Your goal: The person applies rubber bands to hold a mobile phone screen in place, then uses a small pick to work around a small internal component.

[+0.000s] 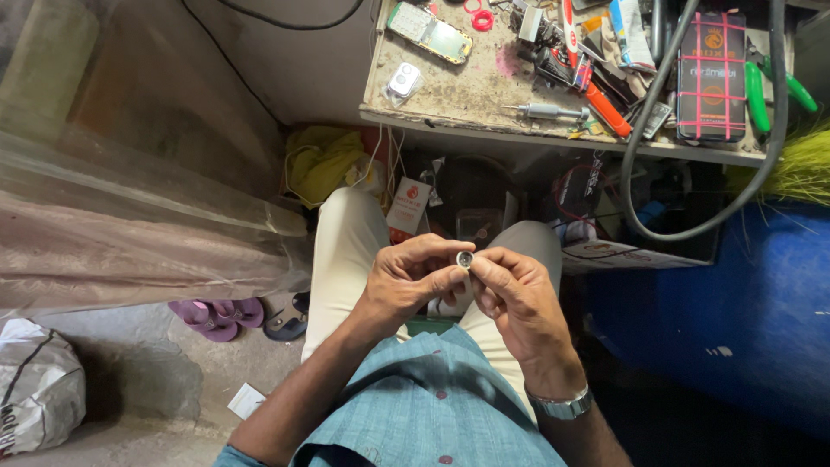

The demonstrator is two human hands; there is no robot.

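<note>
Item held: a small round metal part, silver-rimmed with a dark centre, being pinched between the fingertips of both hands above the person's lap, below the front edge of the worktop.

Left hand: fingers curling inward, thumb and forefinger gripping the left side of the part.

Right hand: thumb and forefinger gripping the part's right side; a metal wristwatch is sitting on that wrist.

Worktop, worn and stained, carrying:
- a bare phone circuit board, lying near the back left corner;
- a small silver camera-module cover, lying near the left edge;
- a grey-handled screwdriver, lying along the front edge;
- an orange-handled tool, just right of the screwdriver;
- a dark box with pink stripes, standing toward the right end;
- a thick black cable, looping over the front edge and hanging below it;
- green-handled pliers, at the far right.

Floor, left of the knees: purple sandals, a white bag, and clear plastic sheeting draping over the left side.

Under the worktop: a yellow cloth bunching against the wall.
</note>
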